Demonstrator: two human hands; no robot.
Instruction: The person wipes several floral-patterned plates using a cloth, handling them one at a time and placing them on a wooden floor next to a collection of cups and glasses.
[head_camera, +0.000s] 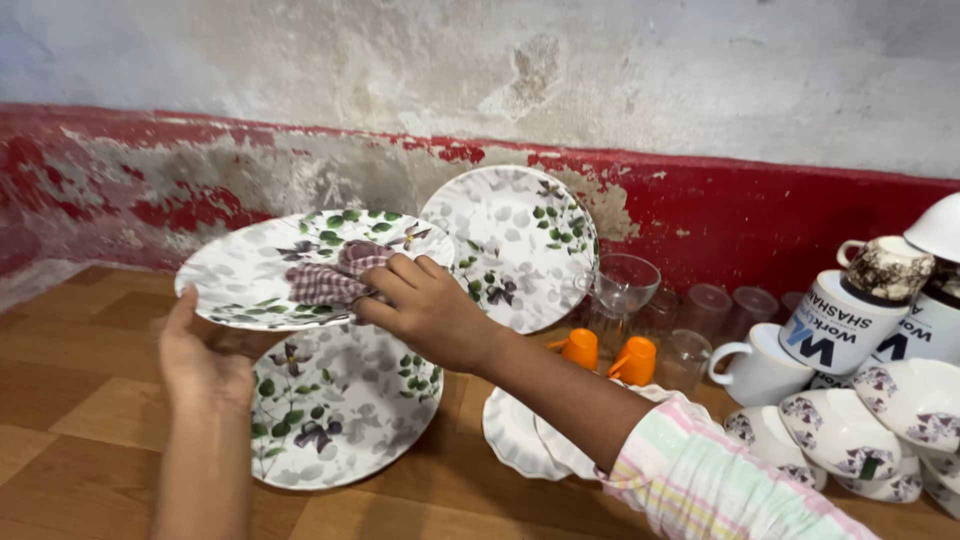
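Left hand: the left hand (203, 358) is reaching up from below with the forearm upright, and its fingers are gripping the near left rim of the held plate (262, 262).
Right hand: the right hand (425, 308) is coming in from the right with the wrist bent down, and it is pressing a checked cloth (332, 280) onto the plate's face, the fingers closed on the cloth.
Held plate: it is staying in the air above the floor (80, 400), almost flat, its face turned up and a little toward the camera, its long side running left to right.
Plates counted: three flowered plates are showing, the held one, one lying under it (345, 420), one leaning on the wall (520, 245).
Orange cups: two (607, 355) are standing beside the forearm.
Glasses: several clear ones (660, 310) are standing by the wall.
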